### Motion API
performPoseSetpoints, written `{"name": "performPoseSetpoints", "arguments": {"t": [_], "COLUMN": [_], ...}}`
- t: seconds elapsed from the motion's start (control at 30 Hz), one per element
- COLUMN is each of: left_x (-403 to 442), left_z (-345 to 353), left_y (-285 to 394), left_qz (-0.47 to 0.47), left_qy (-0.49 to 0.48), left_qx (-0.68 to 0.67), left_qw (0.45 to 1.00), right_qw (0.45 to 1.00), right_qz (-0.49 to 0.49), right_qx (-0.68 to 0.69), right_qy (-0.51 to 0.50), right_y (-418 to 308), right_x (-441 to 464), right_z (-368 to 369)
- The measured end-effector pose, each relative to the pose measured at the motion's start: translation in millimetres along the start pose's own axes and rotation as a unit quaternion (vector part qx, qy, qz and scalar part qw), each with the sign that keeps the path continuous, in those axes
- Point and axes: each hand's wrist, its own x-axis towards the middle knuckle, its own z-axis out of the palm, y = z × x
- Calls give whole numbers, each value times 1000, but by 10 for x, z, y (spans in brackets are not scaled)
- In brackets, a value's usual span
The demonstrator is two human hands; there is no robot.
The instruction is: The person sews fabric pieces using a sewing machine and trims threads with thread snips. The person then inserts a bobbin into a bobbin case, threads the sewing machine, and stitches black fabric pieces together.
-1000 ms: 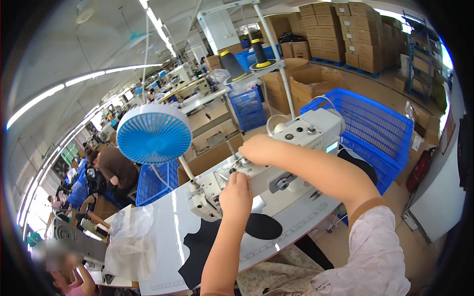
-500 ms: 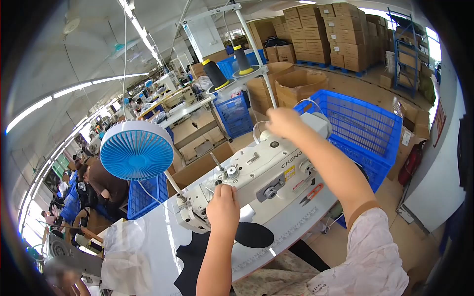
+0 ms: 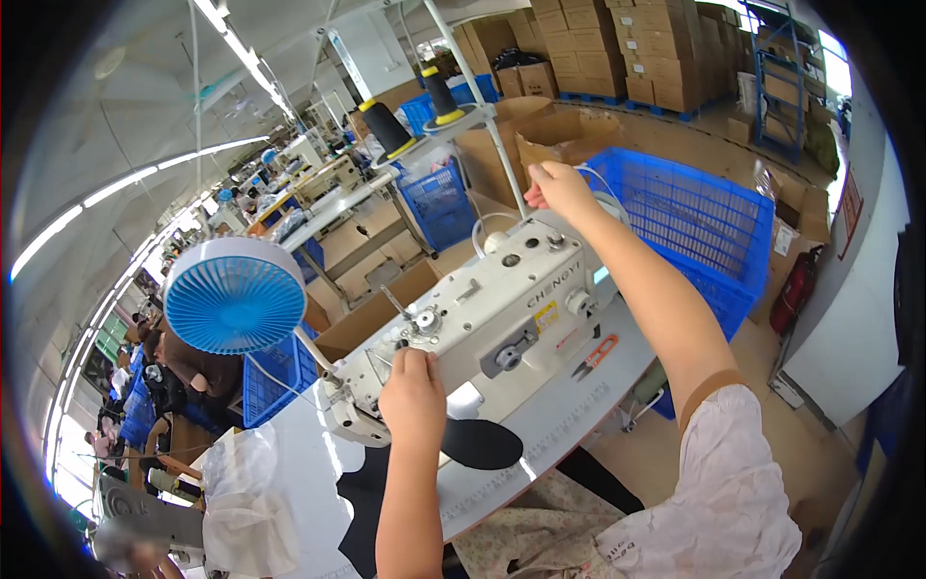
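A white sewing machine (image 3: 526,294) stands on a pale table in front of me. At its needle end, my left hand (image 3: 413,391) is closed in a pinch against the front of the head, near the tension parts. What its fingers hold is too small to make out. My right hand (image 3: 561,191) is raised above the far right end of the machine, its fingers curled together; anything between them is hidden. Under the left forearm lies a black fabric piece (image 3: 362,492), and a rounded black piece (image 3: 482,444) lies beside the machine bed. Orange-handled thread snips (image 3: 600,355) rest on the table.
Two black thread cones (image 3: 388,130) sit on the stand behind the machine. A blue fan (image 3: 236,299) hangs at the left. A large blue crate (image 3: 690,212) stands at the right. White cloth (image 3: 253,531) lies on the left of the table. Another person (image 3: 198,362) sits farther left.
My right hand has lifted off the machine's top and stands slightly higher, with its fingers more clearly visible. My left hand stays at the needle end. The whole view has shifted a little.
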Motion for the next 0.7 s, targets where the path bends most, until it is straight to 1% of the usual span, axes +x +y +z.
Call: {"name": "performPoseSetpoints", "arguments": {"t": [0.07, 0.1, 0.13, 0.17, 0.2, 0.27, 0.33, 0.4, 0.47, 0.5, 0.57, 0.6, 0.67, 0.7], "left_x": [13, 19, 13, 18, 28, 13, 19, 14, 20, 29, 29, 31, 36, 53], "left_z": [6, -4, -8, -11, -9, 5, 17, 11, -8, -19, -33, -37, -38, -70], "left_y": [6, 20, 24, 20, 12, -5, -17, -16, -17, -18, -20, -35, -57, -44], "left_qz": [-12, -8, -14, -9, -3, -9, -6, -7, -7, -11, -5, -7, 1, -15], "left_qy": [5, 13, 2, 5, 10, 1, 6, 7, -2, 2, -5, -4, -7, -26], "left_qx": [16, 6, 4, 3, 1, 5, 3, -1, -3, 3, -7, -2, -28, -42], "left_qw": [1000, 1000, 1000, 1000, 1000, 1000, 1000, 1000, 1000, 1000, 1000, 1000, 1000, 999], "right_qw": [999, 993, 983, 947, 889, 864, 764, 707, 729, 729, 754, 754, 735, 735], "right_qz": [-7, 52, 34, -4, -45, 9, -95, -68, -207, -215, -254, -257, -268, -271], "right_qx": [-23, -69, -164, -304, -436, -443, -524, -577, -555, -552, -540, -537, -556, -554], "right_qy": [-48, -75, -76, -105, -133, -240, -363, -403, -343, -344, -275, -277, -280, -281], "right_y": [-89, -380, -494, -647, -791, -942, -502, 387, 1237, 1433, 1664, 1660, 1645, 1586], "right_x": [-135, -348, -475, -659, -881, -1454, -1828, -2036, -2143, -2153, -2171, -2187, -2240, -2289], "right_z": [-83, -188, -273, -373, -442, -421, -364, -253, -402, -451, -490, -488, -514, -507]}}
